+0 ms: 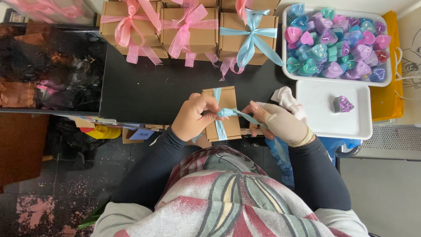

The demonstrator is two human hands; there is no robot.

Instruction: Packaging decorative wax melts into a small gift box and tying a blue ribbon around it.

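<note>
Pinching blue ribbon (228,113) over cardboard box (228,98) at table edge (131,119), both hands.

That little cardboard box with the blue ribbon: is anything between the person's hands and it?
Nothing visible. The left hand lies directly on the small brown box, pinching the blue ribbon at its knot. The gloved right hand pulls a ribbon tail just beside the box. A crumpled white glove sits behind that hand, not between.
</note>
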